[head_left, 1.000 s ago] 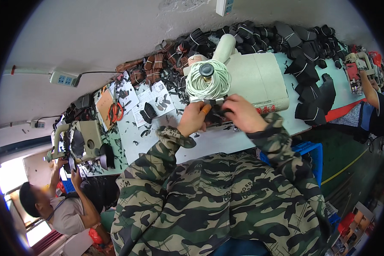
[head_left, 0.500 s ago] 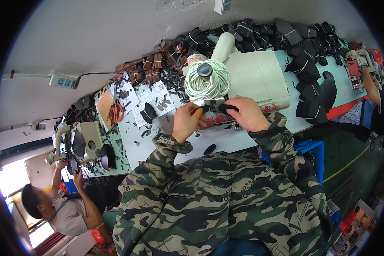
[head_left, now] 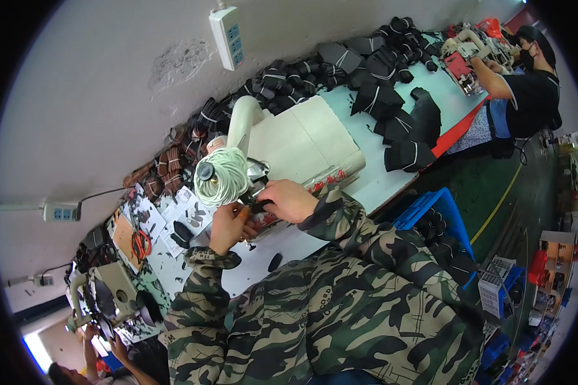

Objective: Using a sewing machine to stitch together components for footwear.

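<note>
Both hands work at the front of a cream machine with a coil of pale cord hung on it. My left hand is closed, with an orange band round one finger, and its fingertips meet the near side of a small black piece. My right hand pinches this piece from the other side. Where the piece enters the machine is hidden by the fingers. On the white table below lies a loose black oval piece. A small black stack rests on papers to the left.
Orange-handled scissors lie left of the papers. Tied black bundles line the wall and the table's right part. A blue crate stands beside me on the right. Co-workers sit at machines at the far right and lower left.
The view has turned to the right, so the machine sits further left in the picture. My hands have come closer together at the machine's front.
</note>
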Motion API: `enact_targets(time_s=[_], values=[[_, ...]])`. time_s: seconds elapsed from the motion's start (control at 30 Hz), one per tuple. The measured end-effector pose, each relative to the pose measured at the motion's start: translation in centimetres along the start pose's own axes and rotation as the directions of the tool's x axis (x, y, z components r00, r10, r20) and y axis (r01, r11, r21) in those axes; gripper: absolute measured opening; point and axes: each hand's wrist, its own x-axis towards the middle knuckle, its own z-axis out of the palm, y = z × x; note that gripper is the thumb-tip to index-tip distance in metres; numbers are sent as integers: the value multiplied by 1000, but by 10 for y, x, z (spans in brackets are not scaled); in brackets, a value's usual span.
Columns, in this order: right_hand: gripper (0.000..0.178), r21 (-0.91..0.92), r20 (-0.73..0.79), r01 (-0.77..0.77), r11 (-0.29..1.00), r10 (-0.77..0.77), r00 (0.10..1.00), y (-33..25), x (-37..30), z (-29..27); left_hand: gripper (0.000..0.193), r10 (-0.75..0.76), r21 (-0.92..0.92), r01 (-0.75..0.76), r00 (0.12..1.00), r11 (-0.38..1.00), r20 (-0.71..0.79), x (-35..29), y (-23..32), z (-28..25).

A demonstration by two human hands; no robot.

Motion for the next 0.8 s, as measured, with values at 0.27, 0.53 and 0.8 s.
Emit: enact_targets(time_s=[0.27, 0.53, 0.8], values=[[34, -111, -147, -320, 941, 303, 942, 7, -5, -47, 24, 266, 844, -311, 941, 438, 209, -43, -88, 59], [42, -436, -428, -85, 896, -123, 895, 31, -19, -18, 20, 325, 759, -340, 929, 555, 179, -44, -160, 67], [22, 659, 94, -265, 704, 273, 958, -32, -44, 17, 14, 174, -326, -188, 982, 926, -70, -48, -34, 30]])
